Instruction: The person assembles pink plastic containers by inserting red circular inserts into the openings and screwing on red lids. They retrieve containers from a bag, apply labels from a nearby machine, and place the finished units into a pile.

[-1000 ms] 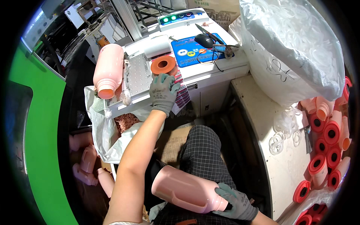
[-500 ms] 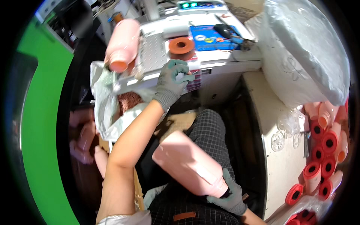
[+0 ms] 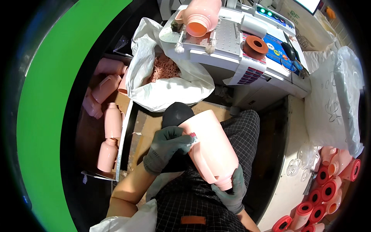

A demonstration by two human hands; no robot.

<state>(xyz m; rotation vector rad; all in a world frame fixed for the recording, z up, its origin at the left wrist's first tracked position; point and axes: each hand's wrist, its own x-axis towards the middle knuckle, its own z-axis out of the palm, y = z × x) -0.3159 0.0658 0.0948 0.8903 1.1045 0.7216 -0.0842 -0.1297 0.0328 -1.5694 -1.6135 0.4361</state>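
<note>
Away from the roll, where it was half a second ago, the left hand has come down to the bottle over the person's lap; the view has turned as well, so the bench now sits further to the right. At the left hand's fingertips a small label lies against the bottle wall, just beyond one end of the handle. Thumb and fingers are drawn close together there, though one cannot tell whether they pinch the label or press it. The right hand is wrapped about the neck, holding the bottle aslant with its mouth down toward the person and its base pointing away, near the checked trousers.

On the bench's perforated plate lies a second bottle, mouth toward the person. A printed strip hangs over the bench edge below the roll, and a mouse rests on the blue pad. Left of the lap, a white sack gapes around pink shavings, beside a box of more pink bottles. On the right, clear rings lie on a pale board, near red-rimmed pieces and a big white bag
</note>
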